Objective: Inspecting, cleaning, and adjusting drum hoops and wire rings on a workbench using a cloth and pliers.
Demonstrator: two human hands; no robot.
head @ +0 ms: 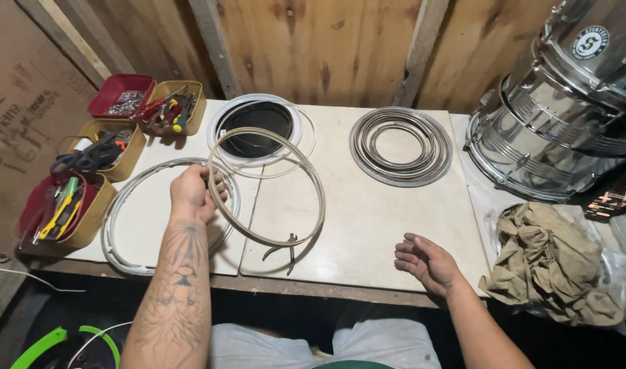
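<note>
Fig.: L to R, w/ the white table (367,225) as landmark. We see tool trays (87,198) at its L edge; left hand (193,193) fingers gripping a thin hoop (266,186), tilted off the top, prob. for inspection; pliers (283,250) below; right hand (425,263) empty, fingers loosely curled, at the near edge, w/ room around.

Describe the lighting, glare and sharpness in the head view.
Head view: even light, sharp on the worktop; bright glare on the chrome drum shells; soft shadow under the thin hoop in the left hand; edges bend, wide-angle; underneath is dark.
</note>
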